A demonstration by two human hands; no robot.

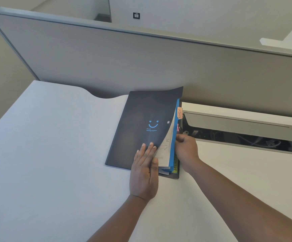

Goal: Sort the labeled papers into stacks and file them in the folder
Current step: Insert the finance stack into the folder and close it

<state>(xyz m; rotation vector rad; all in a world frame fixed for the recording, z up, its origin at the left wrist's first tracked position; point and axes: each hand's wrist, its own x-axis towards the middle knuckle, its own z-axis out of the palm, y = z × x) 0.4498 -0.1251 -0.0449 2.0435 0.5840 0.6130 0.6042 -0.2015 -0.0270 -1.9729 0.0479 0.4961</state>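
A dark folder (138,126) with a blue smiley on its cover lies on the white desk (54,154). Its cover is nearly closed, the right edge curling up. White papers (166,151) and a blue divider (174,142) show in the gap. An orange tab (179,113) reads ADMIN, and a yellow-green tab (175,165) pokes out lower down. My left hand (144,172) presses flat on the cover's lower right corner. My right hand (186,148) curls its fingers round the papers' right edge at the folder's opening.
A grey partition (141,63) stands behind the desk. To the right of the folder an open cable hatch (243,135) with a raised grey lid shows wires inside. A curved notch (105,95) cuts the desk's back edge.
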